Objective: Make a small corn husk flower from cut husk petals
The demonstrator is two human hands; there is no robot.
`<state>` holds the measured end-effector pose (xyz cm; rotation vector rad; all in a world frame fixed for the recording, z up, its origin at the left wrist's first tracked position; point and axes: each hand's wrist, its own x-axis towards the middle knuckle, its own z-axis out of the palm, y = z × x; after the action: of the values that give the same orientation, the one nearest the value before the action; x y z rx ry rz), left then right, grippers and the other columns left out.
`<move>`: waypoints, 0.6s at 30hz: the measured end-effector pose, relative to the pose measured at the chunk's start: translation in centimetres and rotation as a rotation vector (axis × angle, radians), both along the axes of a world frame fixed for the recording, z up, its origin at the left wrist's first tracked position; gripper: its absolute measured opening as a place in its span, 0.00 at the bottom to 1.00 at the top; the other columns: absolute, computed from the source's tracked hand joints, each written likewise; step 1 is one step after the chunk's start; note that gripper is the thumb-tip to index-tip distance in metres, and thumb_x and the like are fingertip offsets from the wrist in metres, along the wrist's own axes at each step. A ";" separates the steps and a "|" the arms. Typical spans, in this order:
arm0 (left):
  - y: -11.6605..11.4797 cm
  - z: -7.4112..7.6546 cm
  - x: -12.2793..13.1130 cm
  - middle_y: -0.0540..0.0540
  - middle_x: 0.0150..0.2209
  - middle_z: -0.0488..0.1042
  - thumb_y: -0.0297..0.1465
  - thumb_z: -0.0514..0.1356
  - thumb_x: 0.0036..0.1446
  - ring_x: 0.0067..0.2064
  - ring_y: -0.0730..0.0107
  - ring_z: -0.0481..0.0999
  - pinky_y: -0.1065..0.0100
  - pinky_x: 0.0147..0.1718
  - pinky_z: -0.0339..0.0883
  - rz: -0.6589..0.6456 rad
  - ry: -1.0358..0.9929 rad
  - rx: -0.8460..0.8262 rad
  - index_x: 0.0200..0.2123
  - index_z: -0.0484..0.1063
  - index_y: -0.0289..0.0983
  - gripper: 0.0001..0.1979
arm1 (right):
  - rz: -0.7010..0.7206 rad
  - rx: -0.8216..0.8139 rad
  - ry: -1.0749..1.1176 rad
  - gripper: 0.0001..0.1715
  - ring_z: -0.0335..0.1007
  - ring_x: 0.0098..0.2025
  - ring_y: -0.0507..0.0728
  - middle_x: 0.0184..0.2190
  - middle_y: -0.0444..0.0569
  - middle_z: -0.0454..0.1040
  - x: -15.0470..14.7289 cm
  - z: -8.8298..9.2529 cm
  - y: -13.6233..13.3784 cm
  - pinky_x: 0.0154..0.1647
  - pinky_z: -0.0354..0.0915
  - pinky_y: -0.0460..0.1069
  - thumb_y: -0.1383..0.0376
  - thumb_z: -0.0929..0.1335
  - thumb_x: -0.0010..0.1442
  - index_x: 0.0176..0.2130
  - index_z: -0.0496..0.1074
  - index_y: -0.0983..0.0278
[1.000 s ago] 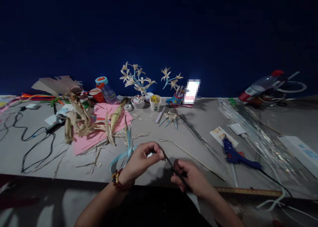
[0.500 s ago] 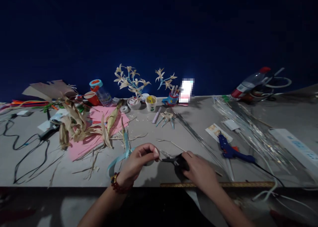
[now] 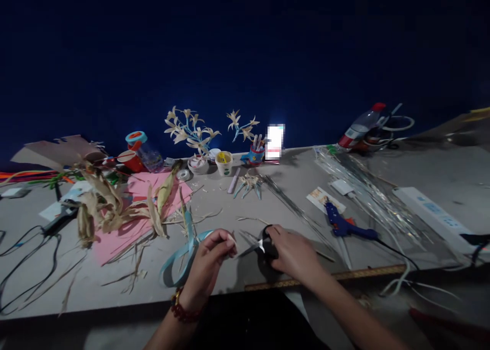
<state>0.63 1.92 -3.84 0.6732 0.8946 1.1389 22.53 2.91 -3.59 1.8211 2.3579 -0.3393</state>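
Note:
My right hand (image 3: 293,250) is closed round the black handles of a pair of scissors (image 3: 267,253). Their blades are spread apart and point toward my left hand (image 3: 214,258). The fingertips of that hand are pinched together; a small pale piece may be between them, too small to make out. A light blue ribbon (image 3: 190,236) curls on the table beside my left wrist. Just beyond the hands lies a thin dry stalk (image 3: 250,219). Farther back, several small blue-stemmed husk pieces (image 3: 250,182) rest in a cluster.
Corn husks (image 3: 107,199) lie over pink sheets (image 3: 133,232) on the left. Husk flowers (image 3: 191,128) stand behind small tubs (image 3: 224,164). To the right are thin wires (image 3: 291,204), a blue glue gun (image 3: 346,225), and a power strip (image 3: 431,215). A ruler (image 3: 329,277) lies along the front edge.
The scissors have opened and their tips have come away from the left fingertips. My left hand has drawn slightly down and left. The whole view has shifted and tilted a little.

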 end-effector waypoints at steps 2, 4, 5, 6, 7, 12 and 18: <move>0.0 -0.3 0.1 0.51 0.26 0.71 0.33 0.70 0.51 0.30 0.73 0.69 0.71 0.32 0.62 0.015 -0.018 0.001 0.29 0.74 0.35 0.09 | -0.010 0.020 -0.011 0.26 0.79 0.40 0.66 0.46 0.56 0.76 -0.7 -0.2 -0.1 0.32 0.64 0.50 0.70 0.73 0.49 0.49 0.68 0.64; 0.0 -0.4 0.2 0.51 0.26 0.71 0.32 0.70 0.52 0.30 0.74 0.69 0.72 0.32 0.62 0.015 -0.020 0.009 0.29 0.74 0.35 0.09 | 0.010 0.034 -0.010 0.27 0.79 0.40 0.66 0.47 0.57 0.76 -1.1 -0.5 -0.1 0.32 0.64 0.50 0.72 0.73 0.48 0.48 0.68 0.65; 0.0 -0.5 0.3 0.51 0.26 0.71 0.32 0.70 0.52 0.30 0.74 0.69 0.72 0.32 0.62 0.018 -0.020 0.015 0.29 0.74 0.35 0.09 | 0.030 0.031 0.000 0.26 0.79 0.41 0.66 0.47 0.57 0.75 -1.0 -0.7 0.1 0.33 0.64 0.50 0.73 0.73 0.47 0.47 0.69 0.65; 0.0 -0.5 0.3 0.51 0.26 0.71 0.32 0.70 0.52 0.30 0.74 0.69 0.72 0.32 0.62 0.022 -0.021 0.019 0.29 0.74 0.35 0.09 | 0.051 0.023 0.017 0.25 0.79 0.41 0.65 0.48 0.56 0.75 -0.8 -0.8 0.2 0.33 0.64 0.50 0.74 0.72 0.47 0.46 0.69 0.64; -0.1 -0.5 0.3 0.51 0.26 0.71 0.32 0.70 0.52 0.30 0.74 0.69 0.71 0.32 0.62 0.029 -0.023 0.021 0.29 0.73 0.35 0.09 | 0.074 0.009 0.046 0.24 0.78 0.41 0.64 0.48 0.55 0.75 -0.4 -0.8 0.4 0.34 0.64 0.49 0.74 0.72 0.47 0.45 0.70 0.63; 0.0 -0.4 0.5 0.52 0.26 0.71 0.33 0.71 0.50 0.29 0.74 0.69 0.71 0.32 0.62 0.073 -0.027 -0.003 0.29 0.72 0.35 0.11 | 0.162 -0.106 0.421 0.16 0.75 0.39 0.57 0.46 0.48 0.75 1.3 0.2 1.3 0.37 0.64 0.48 0.69 0.73 0.52 0.42 0.72 0.60; -0.1 -0.4 1.5 0.52 0.26 0.71 0.33 0.71 0.50 0.29 0.74 0.67 0.71 0.32 0.62 0.082 0.014 0.039 0.28 0.73 0.36 0.11 | 0.030 -0.185 1.039 0.10 0.70 0.34 0.54 0.32 0.44 0.75 -1.8 1.9 0.6 0.34 0.63 0.46 0.58 0.69 0.64 0.42 0.74 0.61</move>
<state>2.17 1.86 -4.19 0.6822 0.9213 1.2282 20.77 3.53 -1.71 1.7257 2.7306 -1.7889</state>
